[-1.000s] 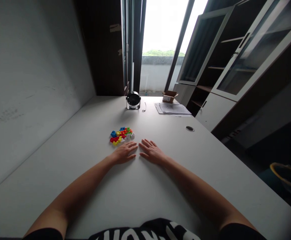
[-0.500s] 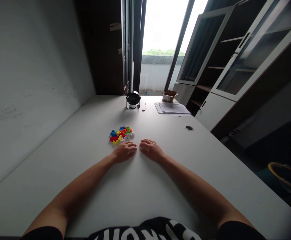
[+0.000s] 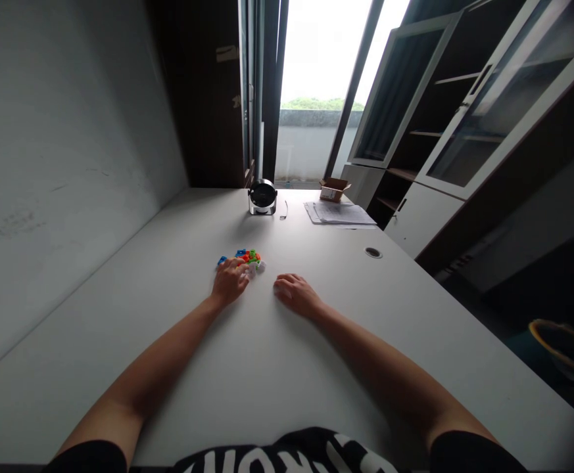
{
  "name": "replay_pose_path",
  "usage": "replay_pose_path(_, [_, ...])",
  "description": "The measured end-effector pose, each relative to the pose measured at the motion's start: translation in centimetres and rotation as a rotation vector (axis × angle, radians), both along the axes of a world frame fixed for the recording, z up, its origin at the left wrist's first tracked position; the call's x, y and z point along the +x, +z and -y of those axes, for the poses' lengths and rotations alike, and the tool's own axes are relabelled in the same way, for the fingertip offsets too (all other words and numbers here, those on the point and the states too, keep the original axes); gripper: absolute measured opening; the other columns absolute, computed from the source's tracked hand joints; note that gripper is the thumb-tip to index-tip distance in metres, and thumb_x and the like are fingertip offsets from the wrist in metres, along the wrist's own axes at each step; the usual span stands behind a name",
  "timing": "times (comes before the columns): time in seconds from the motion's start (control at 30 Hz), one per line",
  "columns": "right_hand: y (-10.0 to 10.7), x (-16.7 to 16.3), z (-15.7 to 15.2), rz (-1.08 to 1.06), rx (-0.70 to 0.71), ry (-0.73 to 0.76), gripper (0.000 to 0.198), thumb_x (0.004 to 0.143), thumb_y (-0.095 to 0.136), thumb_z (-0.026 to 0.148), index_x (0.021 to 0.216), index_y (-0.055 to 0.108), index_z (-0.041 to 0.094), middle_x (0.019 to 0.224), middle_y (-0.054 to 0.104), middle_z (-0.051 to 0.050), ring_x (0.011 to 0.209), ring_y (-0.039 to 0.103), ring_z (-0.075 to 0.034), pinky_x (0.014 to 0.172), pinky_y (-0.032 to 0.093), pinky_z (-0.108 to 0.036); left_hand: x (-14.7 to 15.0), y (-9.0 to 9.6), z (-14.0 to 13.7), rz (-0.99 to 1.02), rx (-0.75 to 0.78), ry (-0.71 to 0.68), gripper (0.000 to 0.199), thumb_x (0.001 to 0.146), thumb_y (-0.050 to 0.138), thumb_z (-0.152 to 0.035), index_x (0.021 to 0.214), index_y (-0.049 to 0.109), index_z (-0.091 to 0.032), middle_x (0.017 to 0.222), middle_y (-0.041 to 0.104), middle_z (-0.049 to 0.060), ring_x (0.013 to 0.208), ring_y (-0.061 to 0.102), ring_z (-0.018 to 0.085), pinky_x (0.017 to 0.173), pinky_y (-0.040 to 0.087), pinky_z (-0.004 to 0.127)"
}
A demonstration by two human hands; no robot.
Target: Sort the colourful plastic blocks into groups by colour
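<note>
A small pile of colourful plastic building pieces (image 3: pixel 252 257) lies on the white table (image 3: pixel 287 368), with blue, green, orange and white ones showing. Over the near left part of that pile is my left hand (image 3: pixel 230 279), palm down and open, its fingers reaching onto the pieces and hiding several. Whether a fingertip touches any single piece, I cannot tell. My right hand (image 3: pixel 296 293) rests palm down on the tabletop, right of the pile and apart from it. Its fingers are loosely stretched and hold nothing that I can see.
Farther back stands a round black device in a silver stand (image 3: pixel 262 197), beside a short thin cord (image 3: pixel 284 210). Papers (image 3: pixel 340 213) and an opened cardboard box (image 3: pixel 334 189) lie at the back right. A cable hole (image 3: pixel 373 252) is set in the tabletop. A wall (image 3: pixel 70 197) borders the left side.
My left hand has moved left and forward from beside my right hand onto the pile, covering the red and yellow pieces. My right hand has hardly moved.
</note>
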State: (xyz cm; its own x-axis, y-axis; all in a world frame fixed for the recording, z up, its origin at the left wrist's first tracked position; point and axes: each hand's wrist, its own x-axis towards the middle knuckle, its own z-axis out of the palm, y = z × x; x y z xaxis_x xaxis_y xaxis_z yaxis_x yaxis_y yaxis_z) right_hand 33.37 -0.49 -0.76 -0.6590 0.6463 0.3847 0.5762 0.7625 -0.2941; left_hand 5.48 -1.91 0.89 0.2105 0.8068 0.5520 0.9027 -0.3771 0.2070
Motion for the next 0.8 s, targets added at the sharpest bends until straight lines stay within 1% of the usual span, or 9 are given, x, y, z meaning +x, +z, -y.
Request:
replay_pose_path(0.07, [-0.1, -0.3, -0.3, 0.003, -0.001, -0.005, 0.026, 0.096, 0.063, 0.031, 0.121, 0.067, 0.026, 0.131, 0.065, -0.009, 0.124, 0.057, -0.025, 0.107, 0.044, -0.043, -1.0, -0.5, -1.1, 0.015, -0.008, 0.089, 0.028, 0.088, 0.06, -0.027, 0.114, 0.071, -0.024, 0.134, 0.063, 0.011, 0.124, 0.054, 0.032, 0.106, 0.042, 0.048])
replay_pose_path(0.17, [-0.3, -0.8, -1.3, -0.005, -0.027, -0.019, 0.03, 0.096, 0.062, 0.036, 0.125, 0.066, 0.026, 0.131, 0.065, -0.009, 0.124, 0.057, -0.024, 0.107, 0.044, -0.042, -3.0, -1.4, -3.2, 0.104, -0.041, 0.203, 0.035, 0.089, 0.059, -0.036, 0.12, 0.069, -0.022, 0.137, 0.061, 0.012, 0.128, 0.053, 0.033, 0.11, 0.04, 0.049])
replay_pose_path(0.23, [-0.4, -1.3, -2.5, -0.02, -0.065, -0.058, 0.036, 0.097, 0.061, 0.04, 0.131, 0.063, 0.026, 0.134, 0.064, -0.009, 0.126, 0.056, -0.024, 0.107, 0.044, -0.042, -4.3, -1.9, -4.7, 0.205, -0.115, 0.238, 0.038, 0.091, 0.055, -0.041, 0.121, 0.069, -0.021, 0.136, 0.062, 0.012, 0.129, 0.054, 0.032, 0.112, 0.041, 0.046])
replay_pose_path(0.27, [-0.4, -1.7, -3.2, -0.026, -0.087, -0.084, 0.04, 0.098, 0.06, 0.043, 0.134, 0.061, 0.026, 0.135, 0.063, -0.009, 0.127, 0.056, -0.025, 0.108, 0.044, -0.042, -4.8, -2.0, -5.3, 0.258, -0.168, 0.233, 0.04, 0.093, 0.052, -0.042, 0.123, 0.068, -0.02, 0.137, 0.062, 0.012, 0.13, 0.053, 0.031, 0.113, 0.041, 0.044])
replay_pose_path(0.37, [-0.3, -3.2, -5.4, -0.027, -0.133, -0.13, 0.05, 0.099, 0.055, 0.05, 0.144, 0.054, 0.026, 0.142, 0.059, -0.011, 0.132, 0.053, -0.025, 0.11, 0.042, -0.043, -5.5, -2.1, -7.0, 0.356, -0.302, 0.16, 0.049, 0.095, 0.048, -0.046, 0.133, 0.063, -0.019, 0.145, 0.059, 0.012, 0.134, 0.053, 0.028, 0.114, 0.041, 0.041])
replay_pose_path(0.47, [-0.3, -5.1, -7.1, -0.009, -0.145, -0.144, 0.056, 0.101, 0.05, 0.053, 0.15, 0.047, 0.026, 0.147, 0.054, -0.011, 0.136, 0.05, -0.025, 0.113, 0.04, -0.043, -5.3, -1.8, -8.3, 0.331, -0.362, 0.044, 0.052, 0.093, 0.052, -0.047, 0.136, 0.062, -0.02, 0.145, 0.059, 0.01, 0.134, 0.053, 0.028, 0.115, 0.039, 0.041])
replay_pose_path(0.63, [-0.7, -7.0, -8.1, 0.066, -0.111, -0.094, 0.064, 0.099, 0.053, 0.057, 0.155, 0.04, 0.028, 0.154, 0.048, -0.01, 0.144, 0.042, -0.026, 0.119, 0.031, -0.044, -4.6, -1.7, -9.3, 0.261, -0.385, -0.09, 0.049, 0.09, 0.056, -0.046, 0.132, 0.067, -0.024, 0.138, 0.066, 0.008, 0.13, 0.058, 0.028, 0.114, 0.042, 0.041])
replay_pose_path(0.7, [-0.9, -7.0, -7.9, 0.079, -0.094, -0.083, 0.065, 0.099, 0.052, 0.057, 0.156, 0.039, 0.028, 0.155, 0.047, -0.01, 0.146, 0.039, -0.025, 0.121, 0.029, -0.044, -4.6, -1.8, -9.2, 0.243, -0.364, -0.116, 0.049, 0.089, 0.056, -0.047, 0.131, 0.068, -0.025, 0.137, 0.066, 0.007, 0.13, 0.058, 0.027, 0.114, 0.041, 0.04])
replay_pose_path(0.8, [-0.8, -6.7, -7.3, 0.084, -0.071, -0.071, 0.061, 0.101, 0.051, 0.054, 0.154, 0.041, 0.026, 0.155, 0.047, -0.011, 0.145, 0.041, -0.026, 0.12, 0.031, -0.044, -4.6, -1.8, -8.4, 0.254, -0.336, -0.126, 0.046, 0.09, 0.054, -0.048, 0.125, 0.072, -0.023, 0.133, 0.068, 0.007, 0.127, 0.059, 0.026, 0.113, 0.043, 0.038])
